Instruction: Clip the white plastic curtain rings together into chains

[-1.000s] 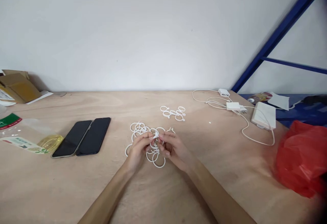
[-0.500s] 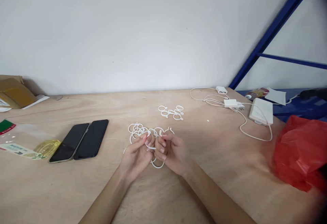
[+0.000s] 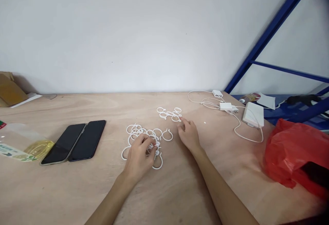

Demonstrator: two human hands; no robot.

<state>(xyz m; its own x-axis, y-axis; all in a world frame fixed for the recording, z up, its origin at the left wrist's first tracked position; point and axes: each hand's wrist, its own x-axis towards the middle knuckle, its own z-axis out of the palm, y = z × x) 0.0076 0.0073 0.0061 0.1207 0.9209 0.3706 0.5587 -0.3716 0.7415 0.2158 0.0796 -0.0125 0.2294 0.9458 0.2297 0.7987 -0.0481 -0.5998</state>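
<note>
A loose pile of white plastic rings (image 3: 134, 129) with small clips lies on the wooden table. My left hand (image 3: 142, 153) is over the right part of this pile, fingers bent down among the rings; whether it grips one is hard to tell. Farther back, a smaller group of white rings (image 3: 169, 114) lies flat. My right hand (image 3: 188, 132) is at the near right edge of that group, fingertips by a ring; its fingers are bent and partly hidden. Between the hands, a single white ring (image 3: 167, 135) rests on the table.
Two dark phones (image 3: 87, 140) lie to the left beside a clear bag (image 3: 22, 132) with a yellow coil. A cardboard box (image 3: 11, 89) stands back left. White chargers and cables (image 3: 226, 106), a white box (image 3: 253, 114) and a red plastic bag (image 3: 290, 153) are at the right.
My hands have moved apart. The right went forward and right to the smaller ring group; the left lowered onto the pile. The ring between them is off the hands. The view has shifted slightly right.
</note>
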